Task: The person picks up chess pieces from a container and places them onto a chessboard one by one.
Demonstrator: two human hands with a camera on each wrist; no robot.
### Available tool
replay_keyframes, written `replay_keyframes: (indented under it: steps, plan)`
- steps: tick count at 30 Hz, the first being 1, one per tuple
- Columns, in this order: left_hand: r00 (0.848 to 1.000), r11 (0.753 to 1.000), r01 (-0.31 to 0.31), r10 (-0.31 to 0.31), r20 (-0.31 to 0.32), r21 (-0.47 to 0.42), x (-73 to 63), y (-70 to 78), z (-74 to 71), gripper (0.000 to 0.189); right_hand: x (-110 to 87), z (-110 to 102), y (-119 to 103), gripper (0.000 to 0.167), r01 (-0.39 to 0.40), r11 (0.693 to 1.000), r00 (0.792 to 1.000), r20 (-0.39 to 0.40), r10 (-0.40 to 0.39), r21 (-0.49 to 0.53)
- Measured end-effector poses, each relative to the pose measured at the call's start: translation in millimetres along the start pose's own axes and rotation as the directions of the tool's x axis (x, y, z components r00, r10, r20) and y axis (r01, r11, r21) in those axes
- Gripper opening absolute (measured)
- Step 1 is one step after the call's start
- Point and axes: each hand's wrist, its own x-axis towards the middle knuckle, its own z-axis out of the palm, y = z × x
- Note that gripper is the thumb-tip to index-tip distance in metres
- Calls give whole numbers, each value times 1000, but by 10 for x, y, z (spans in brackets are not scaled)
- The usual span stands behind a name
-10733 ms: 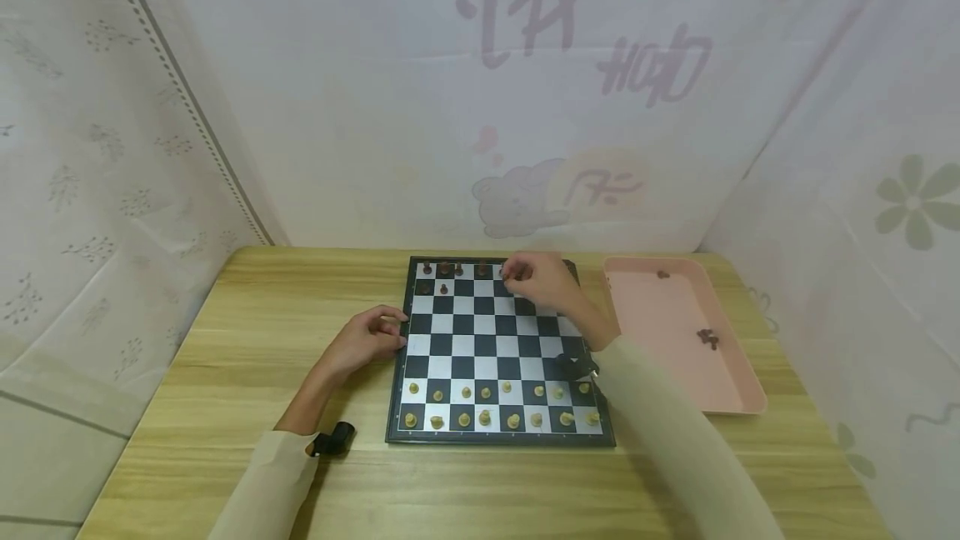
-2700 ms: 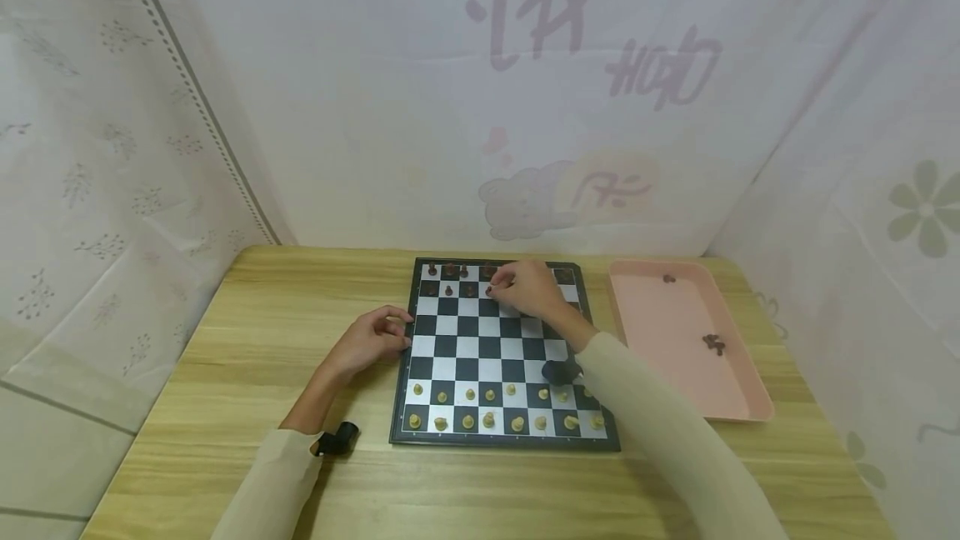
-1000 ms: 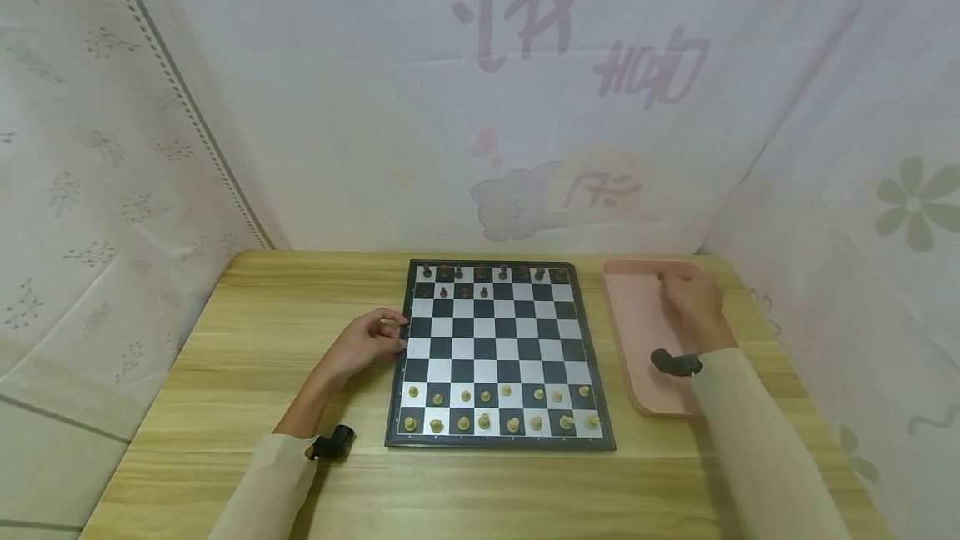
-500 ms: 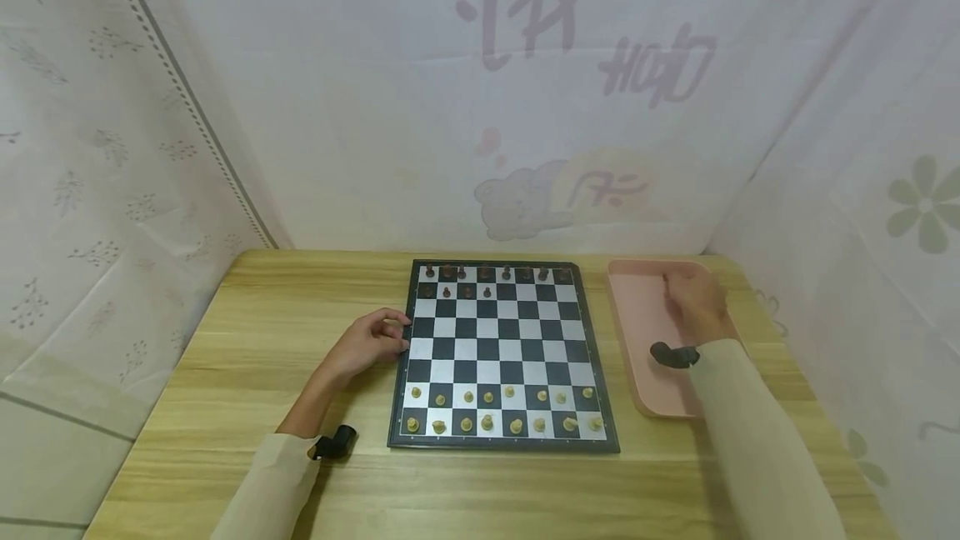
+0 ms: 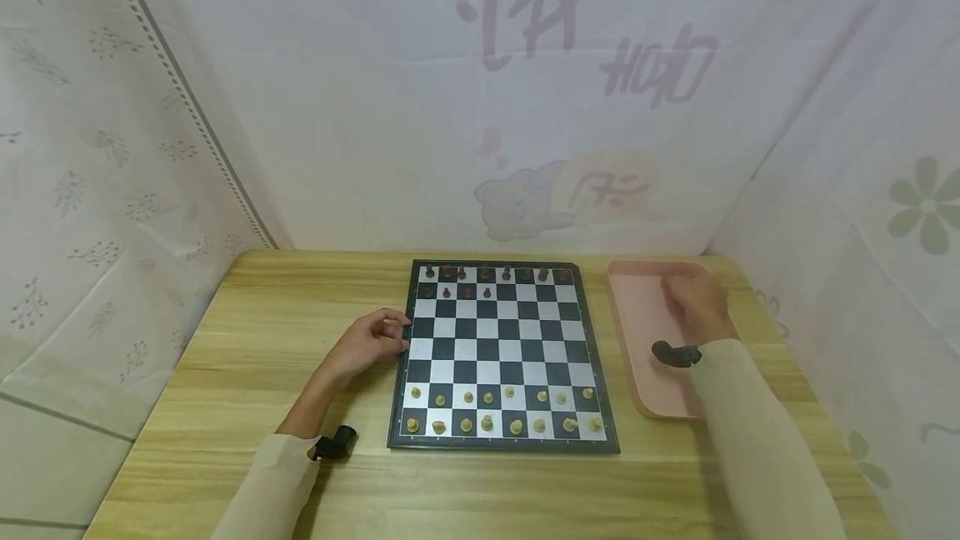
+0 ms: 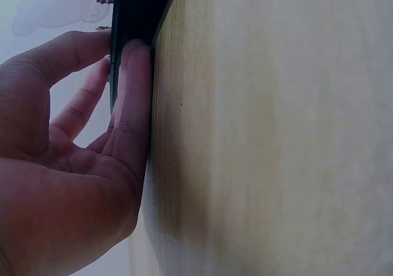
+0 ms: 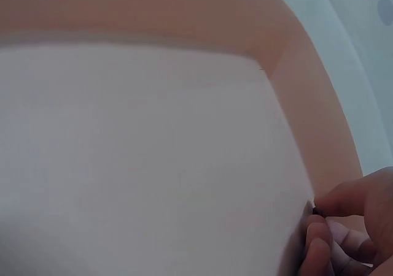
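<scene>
A black-and-white chessboard [image 5: 498, 328] lies on the wooden table. My left hand [image 5: 367, 344] is at its left edge, fingertips touching the dark side of the board; in the left wrist view, fairly straight fingers [image 6: 132, 104] lie along that side. Light chess pieces [image 5: 487, 422] fill the two near rows. Dark pieces [image 5: 486, 272] line the far row, with several more dark pieces [image 5: 468, 292] on the left of the row before it. My right hand [image 5: 697, 300] reaches into the pink tray [image 5: 641, 340]. Its thumb and fingertips pinch a small dark chess piece [image 7: 317, 211], mostly hidden.
The tray's raised rim [image 5: 622, 340] runs close to the board's right side. My right hand and sleeve [image 5: 757, 432] cover the tray's right part. Behind the table [image 5: 322, 273] hangs a pale printed cloth [image 5: 375, 107], with more cloth at both sides.
My right hand has gone from the board to the tray and stays near its far end. More dark pieces now stand in the two far rows. My left hand has kept its place.
</scene>
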Motion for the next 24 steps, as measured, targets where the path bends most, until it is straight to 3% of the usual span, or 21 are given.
replay_keyframes:
  steps: [10,24]
  plan:
    - [1000,1000,-4,4,0,-2,-11,13,-3,36,8,50,-1,41,2,1000,999,-33,-1,20]
    - [1000,1000,2,-2,2,-13,-1,11,-1,35,22,105,30,44,19,1000,998,-56,-19,12]
